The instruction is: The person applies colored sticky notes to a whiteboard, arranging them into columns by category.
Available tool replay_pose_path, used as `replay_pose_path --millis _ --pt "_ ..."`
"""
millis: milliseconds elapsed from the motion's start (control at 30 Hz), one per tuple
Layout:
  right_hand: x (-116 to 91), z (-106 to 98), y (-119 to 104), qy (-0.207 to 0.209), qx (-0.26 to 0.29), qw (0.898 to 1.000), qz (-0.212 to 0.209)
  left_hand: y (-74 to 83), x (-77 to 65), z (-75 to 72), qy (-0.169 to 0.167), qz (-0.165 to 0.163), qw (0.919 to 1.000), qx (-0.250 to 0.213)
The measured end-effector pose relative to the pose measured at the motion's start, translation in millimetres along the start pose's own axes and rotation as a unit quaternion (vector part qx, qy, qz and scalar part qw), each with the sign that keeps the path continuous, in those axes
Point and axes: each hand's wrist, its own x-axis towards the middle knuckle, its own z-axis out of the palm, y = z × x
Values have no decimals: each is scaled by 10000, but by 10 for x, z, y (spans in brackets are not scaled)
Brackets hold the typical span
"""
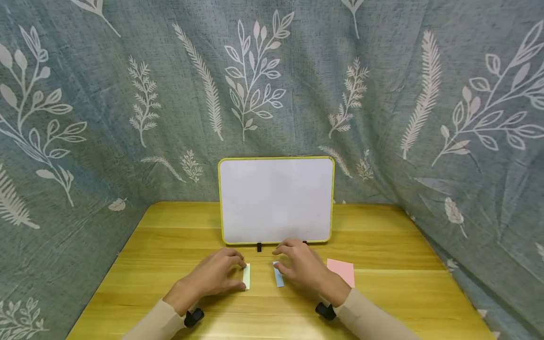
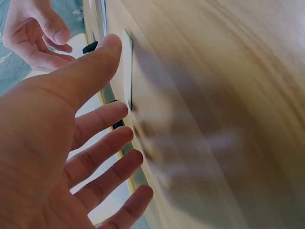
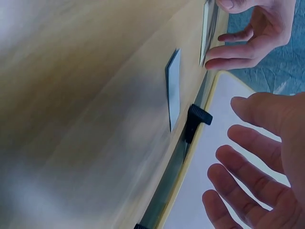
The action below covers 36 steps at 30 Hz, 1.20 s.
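Note:
A narrow pale green sticky-note pad [image 1: 247,276] lies on the wooden table, left of centre. My left hand [image 1: 216,273] is beside it, thumb and index fingertips near its two ends; whether they touch it I cannot tell. The left wrist view shows the fingers of that hand [image 2: 81,138] spread and relaxed. A narrow blue sticky-note pad [image 1: 278,276] rests to the right of the green one. Over its far end is my right hand [image 1: 303,267]. Its loosely bent fingers hold nothing, and the right wrist view has this hand [image 3: 267,162] apart from the blue pad [image 3: 174,89].
A whiteboard [image 1: 276,200] with a yellow frame stands upright on black feet [image 1: 259,247] behind the hands. A square pink sticky note [image 1: 341,271] lies right of the right hand. Leaf-patterned curtain [image 1: 170,141] surrounds the table [image 1: 170,241] at the back and sides.

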Motion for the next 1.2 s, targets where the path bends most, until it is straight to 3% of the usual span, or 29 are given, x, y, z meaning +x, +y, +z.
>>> replay_pose_path --millis 233,767,1000,1200 --pt "51 42 -86 -390 138 9990 -194 -40 -26 3 -103 19 9999 56" --pt "203 215 -295 -1082 -71 9916 -703 -28 -14 49 118 57 9993 364" --pt "261 293 -352 -1226 -203 9874 -982 -33 -24 76 264 64 9984 488" --pt "276 350 -364 -1362 -270 9858 -949 -33 -12 95 263 112 9987 434"
